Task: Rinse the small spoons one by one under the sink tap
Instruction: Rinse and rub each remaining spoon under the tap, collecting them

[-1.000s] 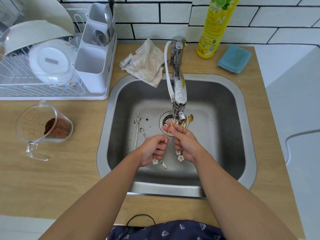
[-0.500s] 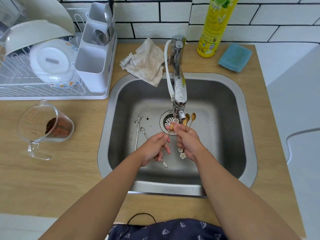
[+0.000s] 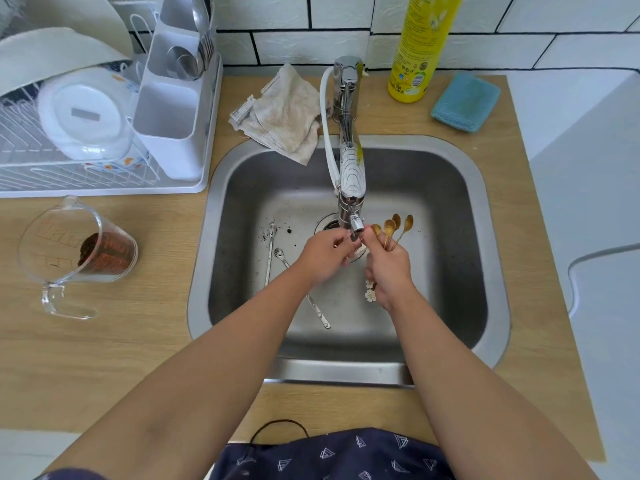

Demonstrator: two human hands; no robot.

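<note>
Spoons first: far left on the bench [image 3: 145, 341] a measuring jug [image 3: 74, 252] lies tipped with brown grounds inside, and behind it a white drying rack [image 3: 104, 126] holds dishes. Into the sink [image 3: 491, 258] now, and two silver spoons [image 3: 273, 247] lie on the basin floor left of the drain, untouched, dark specks around them. Next comes the left hand [image 3: 323, 256], which a second ago sat lower, pinching at a handle; it has risen right under the tap [image 3: 351, 188], its fingers curled around something at the spout, though I cannot tell whether that is a spoon or only the other hand's fingertips. Just beside it, the right hand [image 3: 389, 268] grips a fan of gold spoons [image 3: 393, 227], bowls up, flower-tipped handles poking out below the palm, and it too has climbed toward the nozzle. Water looks to be breaking over the fingers. So the rinse of one gold spoon seems under way, with the silver pair waiting. Further right stand a yellow detergent bottle [image 3: 420, 46] and a blue sponge [image 3: 465, 102].
</note>
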